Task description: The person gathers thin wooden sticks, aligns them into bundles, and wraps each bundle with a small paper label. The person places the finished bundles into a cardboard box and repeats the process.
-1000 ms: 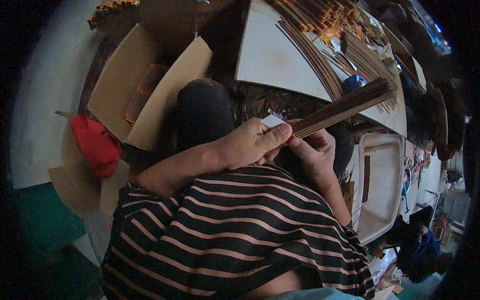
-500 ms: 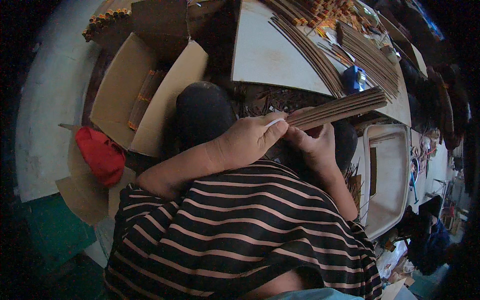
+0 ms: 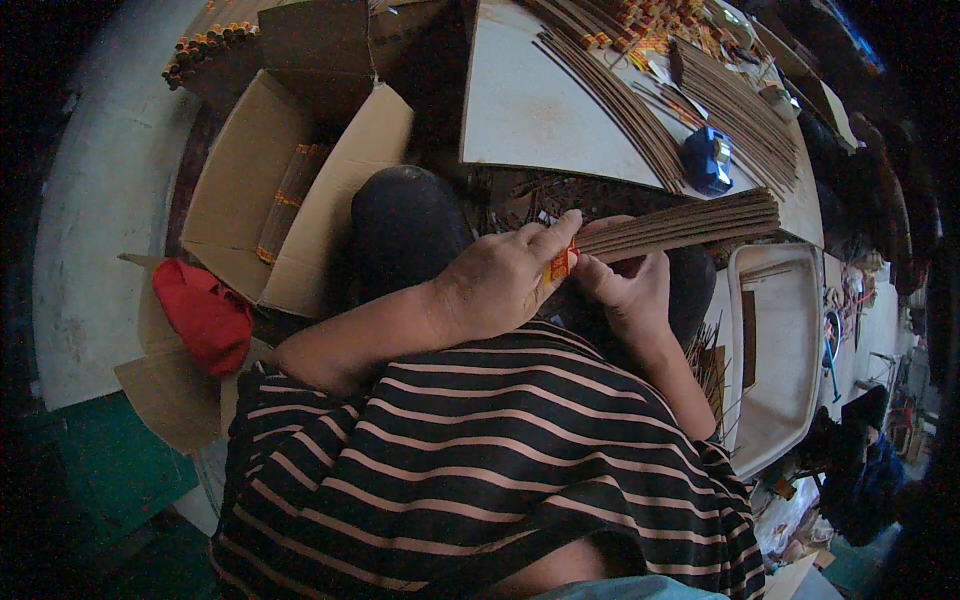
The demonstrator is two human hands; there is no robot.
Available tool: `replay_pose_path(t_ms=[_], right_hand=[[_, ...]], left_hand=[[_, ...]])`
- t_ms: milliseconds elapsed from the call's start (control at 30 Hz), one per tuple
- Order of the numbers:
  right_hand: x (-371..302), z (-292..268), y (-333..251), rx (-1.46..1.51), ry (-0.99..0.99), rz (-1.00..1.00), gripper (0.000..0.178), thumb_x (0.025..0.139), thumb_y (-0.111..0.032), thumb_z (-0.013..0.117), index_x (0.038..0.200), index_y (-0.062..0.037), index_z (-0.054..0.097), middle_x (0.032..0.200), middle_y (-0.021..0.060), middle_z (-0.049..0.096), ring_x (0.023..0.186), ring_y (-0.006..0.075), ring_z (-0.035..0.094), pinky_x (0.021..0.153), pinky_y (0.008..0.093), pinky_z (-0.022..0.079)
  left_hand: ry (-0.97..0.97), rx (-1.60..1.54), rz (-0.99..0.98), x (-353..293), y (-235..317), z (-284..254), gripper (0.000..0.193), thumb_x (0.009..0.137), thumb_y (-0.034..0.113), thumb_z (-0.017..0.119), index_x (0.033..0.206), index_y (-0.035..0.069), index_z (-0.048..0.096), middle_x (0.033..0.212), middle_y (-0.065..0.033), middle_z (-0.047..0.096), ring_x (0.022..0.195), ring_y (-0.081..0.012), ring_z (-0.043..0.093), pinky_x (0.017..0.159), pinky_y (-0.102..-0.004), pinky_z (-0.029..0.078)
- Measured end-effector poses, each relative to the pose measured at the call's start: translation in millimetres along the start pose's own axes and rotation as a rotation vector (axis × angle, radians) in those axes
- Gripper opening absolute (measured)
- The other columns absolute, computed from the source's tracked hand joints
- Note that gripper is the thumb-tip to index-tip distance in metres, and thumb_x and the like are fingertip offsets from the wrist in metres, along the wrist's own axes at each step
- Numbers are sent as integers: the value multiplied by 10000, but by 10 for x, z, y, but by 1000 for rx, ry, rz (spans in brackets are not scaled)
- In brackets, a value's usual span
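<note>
Bundle (image 3: pixel 700 220) of brown sticks is positioned in front of the striped shirt (image 3: pixel 480 430), supported by both hands, free end directed to the right. Left hand (image 3: pixel 490 280): curled around the near end, beside a red and yellow label (image 3: pixel 562 263). Right hand (image 3: pixel 632 292): thumb and fingers narrowed on the bundle at the label's right side; some fingers are hidden behind the sticks. Table (image 3: pixel 530 115), ahead: carries loose sticks (image 3: pixel 612 105) and, near its front edge, a blue object (image 3: pixel 708 160). Box (image 3: pixel 225 190), left: contains labelled bundles (image 3: pixel 290 203). Red cloth (image 3: pixel 203 318): near the box. White tub (image 3: pixel 775 375): right of the right hand
</note>
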State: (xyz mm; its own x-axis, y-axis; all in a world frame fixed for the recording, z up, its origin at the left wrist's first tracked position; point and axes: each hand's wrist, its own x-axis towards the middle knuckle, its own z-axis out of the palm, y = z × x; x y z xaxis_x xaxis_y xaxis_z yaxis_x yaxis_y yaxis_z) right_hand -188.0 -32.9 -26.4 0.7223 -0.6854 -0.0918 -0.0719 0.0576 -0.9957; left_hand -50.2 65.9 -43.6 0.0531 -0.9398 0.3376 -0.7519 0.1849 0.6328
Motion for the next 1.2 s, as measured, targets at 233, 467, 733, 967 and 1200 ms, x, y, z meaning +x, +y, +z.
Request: replay_pose_path(t_ms=[233, 467, 733, 967, 1200], right_hand=[[15, -4, 109, 0, 48, 31, 186, 728, -121, 675, 842, 8, 605, 776, 43, 613, 690, 89, 553, 648, 234, 451], [21, -17, 190, 109, 24, 64, 224, 747, -145, 678, 876, 14, 588, 809, 48, 613, 712, 91, 549, 649, 236, 448], [147, -10, 267, 192, 42, 112, 285, 766, -160, 674, 938, 20, 536, 824, 63, 611, 719, 113, 564, 654, 248, 462], [258, -60, 283, 165, -3, 113, 237, 792, -133, 640, 944, 19, 540, 793, 56, 605, 666, 103, 551, 590, 235, 445], [355, -116, 252, 114, -119, 126, 337, 752, -203, 689, 960, 20, 545, 784, 57, 606, 653, 103, 549, 580, 239, 442]], left_hand=[[7, 143, 141, 11, -51, 49, 522, 823, 119, 531, 1241, -105, 313, 833, -256, 550, 690, -358, 589, 610, -382, 507], [-40, 150, 119, -12, -47, 63, 667, 730, 47, 573, 1280, -89, 221, 915, -250, 518, 741, -375, 565, 639, -406, 493], [-65, 339, 63, 50, -93, 115, 596, 743, 38, 524, 1239, -133, 243, 936, -277, 509, 751, -378, 567, 642, -390, 498], [-16, 614, 122, 134, -225, 180, 473, 778, 65, 465, 1174, -153, 326, 862, -221, 533, 706, -286, 582, 589, -302, 509], [-19, 771, 126, 157, -275, 181, 456, 784, 84, 457, 1151, -161, 344, 830, -205, 534, 659, -259, 583, 566, -279, 513]])
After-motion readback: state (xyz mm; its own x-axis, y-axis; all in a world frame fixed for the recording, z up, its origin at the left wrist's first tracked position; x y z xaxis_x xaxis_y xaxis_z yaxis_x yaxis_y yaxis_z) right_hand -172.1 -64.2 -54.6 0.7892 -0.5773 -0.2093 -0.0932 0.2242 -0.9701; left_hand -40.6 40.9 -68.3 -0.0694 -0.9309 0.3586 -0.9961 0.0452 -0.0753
